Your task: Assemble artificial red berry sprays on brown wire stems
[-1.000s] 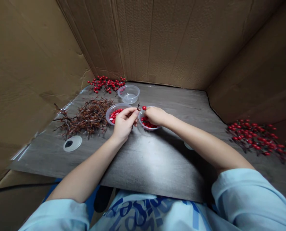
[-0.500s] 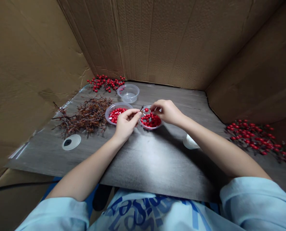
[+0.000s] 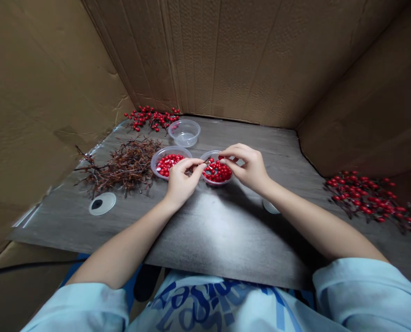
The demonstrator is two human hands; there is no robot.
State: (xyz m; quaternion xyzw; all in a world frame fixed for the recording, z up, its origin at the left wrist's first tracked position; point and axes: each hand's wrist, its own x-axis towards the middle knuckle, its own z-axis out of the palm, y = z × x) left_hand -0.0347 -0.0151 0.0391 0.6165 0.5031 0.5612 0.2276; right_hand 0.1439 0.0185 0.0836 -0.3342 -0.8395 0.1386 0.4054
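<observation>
Sleeves (image 3: 75, 306), two of them, lie nearest to us, and the grey table (image 3: 226, 235) begins just beyond. Two pale round things (image 3: 102, 204) rest there, one partly hidden by our right forearm (image 3: 305, 216). Further on, our left hand (image 3: 183, 180) grips one twig (image 3: 207, 162) by thumb and fingertips, leaving its end uncovered, we suppose so that the other hand has room. Our right hand (image 3: 246, 165) pinches one red berry (image 3: 221, 157) beside it, above the right bowl (image 3: 216, 184), perhaps so that any dropped berry falls inside.

Loose berries lie in this and the left bowl (image 3: 172, 148) (we cannot count them exactly). One pile of bare twigs (image 3: 125, 167) sits leftward, probably for the left hand's easy reach. Beyond stand a third bowl (image 3: 185, 135), one of two groups of berried sprigs (image 3: 153, 119), and three cardboard walls (image 3: 233, 55).
</observation>
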